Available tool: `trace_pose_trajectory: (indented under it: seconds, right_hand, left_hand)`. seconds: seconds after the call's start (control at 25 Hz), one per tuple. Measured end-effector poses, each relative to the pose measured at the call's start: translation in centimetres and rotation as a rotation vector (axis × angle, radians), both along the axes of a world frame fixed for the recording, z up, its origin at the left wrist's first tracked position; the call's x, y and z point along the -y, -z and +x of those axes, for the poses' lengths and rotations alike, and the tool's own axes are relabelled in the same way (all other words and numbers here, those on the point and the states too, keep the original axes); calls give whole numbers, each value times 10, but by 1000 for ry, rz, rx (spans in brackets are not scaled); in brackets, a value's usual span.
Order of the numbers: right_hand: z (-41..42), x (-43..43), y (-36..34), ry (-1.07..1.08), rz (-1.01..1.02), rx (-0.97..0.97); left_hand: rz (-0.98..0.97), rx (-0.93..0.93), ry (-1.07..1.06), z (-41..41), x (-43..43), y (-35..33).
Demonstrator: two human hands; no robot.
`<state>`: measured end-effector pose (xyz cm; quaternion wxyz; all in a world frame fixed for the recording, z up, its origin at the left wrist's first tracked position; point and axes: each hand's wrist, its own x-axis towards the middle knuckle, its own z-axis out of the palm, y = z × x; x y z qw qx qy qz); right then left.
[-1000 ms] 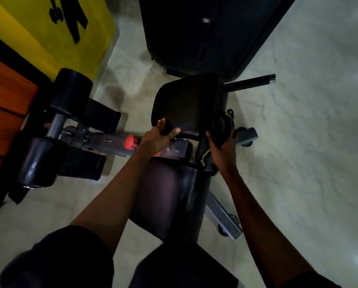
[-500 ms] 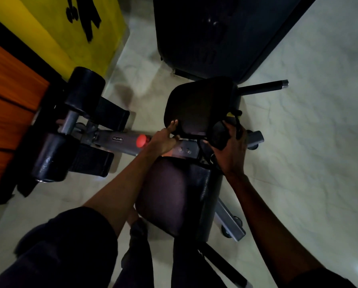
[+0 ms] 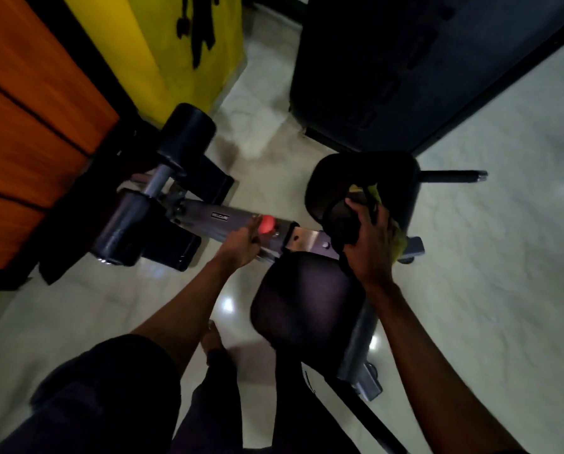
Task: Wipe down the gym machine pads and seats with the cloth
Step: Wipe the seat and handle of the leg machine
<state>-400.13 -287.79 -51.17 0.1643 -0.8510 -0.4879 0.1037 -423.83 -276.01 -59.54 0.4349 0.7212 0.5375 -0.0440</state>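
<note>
1. At the near edge of the small upper pad (image 3: 349, 172), the right hand (image 3: 370, 247) bunches the cloth (image 3: 342, 224) against it, fingers curled tight round the wad. The cloth sits between this pad and the seat (image 3: 303, 306) below.
2. Cloth: dark, with yellow-green folds showing past the knuckles. Soft, light, limp. It likely handles best balled in the palm, flat face to the pad, loose tails tucked in.
3. Left hand (image 3: 241, 245) lies on the steel beam (image 3: 221, 219), fingers out straight and close together, tips at the red knob (image 3: 266, 224). Motion blur here, so I cannot tell whether they touch it.
4. Pads: black vinyl-like skin, rounded corners, faint sheen. Probably firm foam underneath, and smooth enough for the cloth to glide.
5. Roller pads (image 3: 185, 132): two cylinders on a bare axle, same black cover.
6. Frame: brushed grey square tube, stiff, bolted. Floor (image 3: 487, 290): pale polished stone, glossy.
</note>
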Motion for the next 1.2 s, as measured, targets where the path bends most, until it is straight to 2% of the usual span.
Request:
trace_pose_trajectory:
  seconds: [0.2,0.4,0.6,0.72,0.88,1.08,1.2]
  right_hand:
    - [-86,-83,5,-383,-204,-38]
    - [-171,-133,46,-498,-338,-33]
    - [-243,-173,97,-552,-396,-120]
    - [-276,-201,129,-616,-374,-162]
    - [-326,-249,169,-748,-235,-190]
    - [-370,-285,221,-903,-227,-52]
    - [-379,-272,244,-868,-204,51]
  left_hand:
    - [-7,9,-194,-105,-18,11]
    - [46,-27,-344,-206,-38,34]
    - [32,-59,-476,-289,-47,74]
    - [-18,-62,-662,-318,-49,99]
    - [-57,-5,-890,-342,-56,124]
    - [-45,7,-832,-362,-65,150]
    - [-71,63,-872,-356,-59,158]
